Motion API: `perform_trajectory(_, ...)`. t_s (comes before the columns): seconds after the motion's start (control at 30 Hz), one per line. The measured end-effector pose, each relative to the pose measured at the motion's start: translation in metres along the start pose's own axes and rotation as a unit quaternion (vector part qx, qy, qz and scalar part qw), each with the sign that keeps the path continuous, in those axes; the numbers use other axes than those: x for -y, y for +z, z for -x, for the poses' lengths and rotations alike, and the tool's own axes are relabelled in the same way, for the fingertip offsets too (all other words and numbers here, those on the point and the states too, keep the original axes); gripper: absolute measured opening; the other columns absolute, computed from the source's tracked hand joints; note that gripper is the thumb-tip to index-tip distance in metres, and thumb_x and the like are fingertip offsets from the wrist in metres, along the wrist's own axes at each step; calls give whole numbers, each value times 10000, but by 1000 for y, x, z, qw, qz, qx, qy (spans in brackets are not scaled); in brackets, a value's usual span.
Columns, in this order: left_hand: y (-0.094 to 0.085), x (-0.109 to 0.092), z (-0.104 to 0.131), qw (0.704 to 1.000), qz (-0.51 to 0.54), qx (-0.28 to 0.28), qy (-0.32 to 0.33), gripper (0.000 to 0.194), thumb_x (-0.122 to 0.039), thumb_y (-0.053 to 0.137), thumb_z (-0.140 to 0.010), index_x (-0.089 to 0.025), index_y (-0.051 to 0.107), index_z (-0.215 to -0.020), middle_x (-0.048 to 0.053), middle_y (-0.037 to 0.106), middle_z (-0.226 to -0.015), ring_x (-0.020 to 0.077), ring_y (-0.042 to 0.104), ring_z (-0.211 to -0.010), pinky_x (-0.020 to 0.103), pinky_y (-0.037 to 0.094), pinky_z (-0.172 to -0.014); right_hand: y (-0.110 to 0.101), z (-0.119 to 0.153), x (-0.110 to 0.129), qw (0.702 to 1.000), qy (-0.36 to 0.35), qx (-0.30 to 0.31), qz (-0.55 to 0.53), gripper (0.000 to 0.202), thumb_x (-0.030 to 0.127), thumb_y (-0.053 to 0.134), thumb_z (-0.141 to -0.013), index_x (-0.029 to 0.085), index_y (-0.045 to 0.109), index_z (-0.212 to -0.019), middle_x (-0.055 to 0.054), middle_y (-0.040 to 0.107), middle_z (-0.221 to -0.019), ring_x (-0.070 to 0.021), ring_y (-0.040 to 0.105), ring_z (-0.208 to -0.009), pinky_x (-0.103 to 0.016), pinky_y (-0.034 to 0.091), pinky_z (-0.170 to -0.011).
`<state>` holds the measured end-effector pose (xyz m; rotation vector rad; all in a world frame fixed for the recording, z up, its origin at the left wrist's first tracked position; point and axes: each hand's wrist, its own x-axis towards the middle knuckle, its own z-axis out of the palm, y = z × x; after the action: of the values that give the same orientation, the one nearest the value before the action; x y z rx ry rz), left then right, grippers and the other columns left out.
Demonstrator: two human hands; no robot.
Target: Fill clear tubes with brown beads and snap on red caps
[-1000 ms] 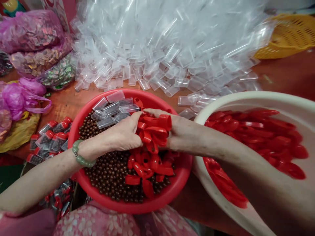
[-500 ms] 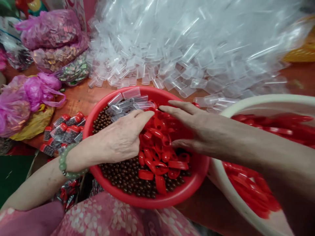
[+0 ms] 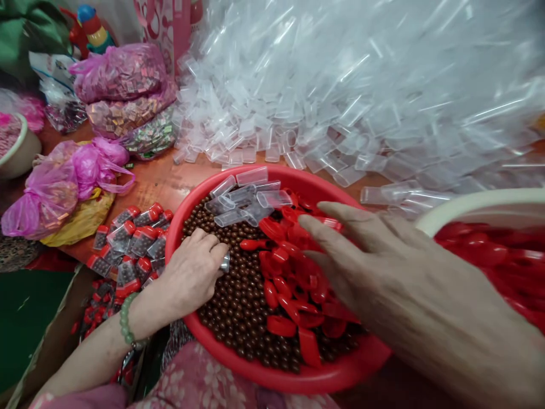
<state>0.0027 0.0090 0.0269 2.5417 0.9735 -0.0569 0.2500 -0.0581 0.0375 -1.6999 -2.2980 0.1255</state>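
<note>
My left hand (image 3: 198,267) is closed around a clear plastic tube (image 3: 225,262), whose end shows past the fingers, low over the brown beads (image 3: 242,284) in the red basin (image 3: 276,383). Over the right part of the basin, my right hand (image 3: 353,250) has its fingers spread above the red caps (image 3: 293,284); nothing shows in its grasp. Several clear tubes (image 3: 249,199) rest on the beads at the basin's far side.
Filled red-capped containers (image 3: 136,241) lie left of the basin. A white tub (image 3: 481,199) of red caps stands at right. Behind is a big heap of clear tubes (image 3: 298,102). Pink bags (image 3: 123,74) sit at back left.
My left hand has moved left and down from the caps to the beads, now with a tube in it. My right hand has drawn back toward the right. The view has shifted.
</note>
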Motion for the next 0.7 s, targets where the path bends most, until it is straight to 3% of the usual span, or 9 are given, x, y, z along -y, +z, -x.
perform_trajectory(0.07, -1, 3, 2, 993, 115, -39, 3, 254, -136, 597, -885, -133, 641, -1136, 116, 679, -1130, 271, 567, -1074, 432, 482, -973, 1, -4, 18, 1000, -4, -19, -3, 381, 177, 438, -917, 203, 604, -1259, -211, 649, -1202, -423, 598, -1096, -641, 521, -859)
perform_trajectory(0.13, -2, 4, 5, 964, 258, -68, -4, 296, -178, 688, -846, -162, 654, -1140, 92, 696, -1162, 243, 609, -1098, 391, 481, -1004, 6, -10, 33, 995, -7, -33, -99, 289, 227, 473, -950, 214, 612, -1203, -160, 679, -1110, -330, 640, -1026, -527, 561, -872)
perform_trajectory(0.2, -1, 2, 7, 921, 381, -75, -19, 316, -222, 744, -810, -186, 675, -1117, 81, 700, -1180, 228, 639, -1106, 362, 487, -1013, 13, -15, 43, 972, -6, -23, -234, 244, 239, 534, -948, 242, 603, -1182, -93, 695, -1061, -243, 665, -983, -399, 580, -855)
perform_trajectory(0.3, 7, -6, 10, 849, 519, -82, -51, 313, -283, 788, -766, -189, 702, -1052, 103, 638, -1292, 246, 624, -1173, 372, 490, -1029, 19, -23, 54, 921, 29, 4, -388, 264, 288, 655, -893, 260, 618, -1153, -44, 709, -1037, -191, 681, -928, -303, 579, -791)
perform_trajectory(0.43, 18, -9, 11, 763, 634, -93, -84, 415, -369, 863, -662, -170, 697, -986, 109, 604, -1278, 254, 649, -1119, 388, 524, -989, 20, -26, 55, 872, 63, 55, -483, 340, 340, 706, -852, 249, 649, -1175, -18, 707, -926, -156, 669, -778, -254, 566, -673)
perform_trajectory(0.5, 18, -5, 11, 778, 616, -92, -82, 395, -368, 837, -705, -157, 682, -1002, 94, 638, -1142, 233, 675, -1030, 376, 551, -938, 19, -25, 49, 876, 68, 52, -474, 339, 346, 709, -847, 242, 661, -1166, -22, 706, -933, -158, 670, -790, -257, 565, -688)
perform_trajectory(0.57, 15, 1, 10, 853, 504, -125, -58, 349, -313, 796, -765, -149, 669, -1045, 87, 655, -1063, 227, 671, -988, 384, 557, -918, 17, -24, 41, 894, 84, 14, -439, 334, 355, 697, -853, 229, 660, -1160, -29, 707, -937, -162, 675, -803, -270, 566, -724)
perform_trajectory(0.63, 11, 7, 8, 938, 310, -157, -8, 279, -217, 710, -841, -139, 653, -1103, 112, 665, -1081, 255, 645, -1022, 439, 539, -941, 16, -24, 34, 911, 92, -17, -401, 309, 364, 680, -868, 219, 656, -1141, -31, 706, -933, -155, 672, -776, -270, 563, -727)
perform_trajectory(0.7, 9, 8, 7, 978, 142, -144, 50, 276, -144, 612, -890, -112, 625, -1164, 151, 660, -1123, 295, 621, -1058, 489, 531, -940, 16, -26, 34, 924, 64, 19, -377, 245, 335, 670, -882, 219, 658, -1098, -31, 709, -948, -153, 674, -790, -264, 562, -738)
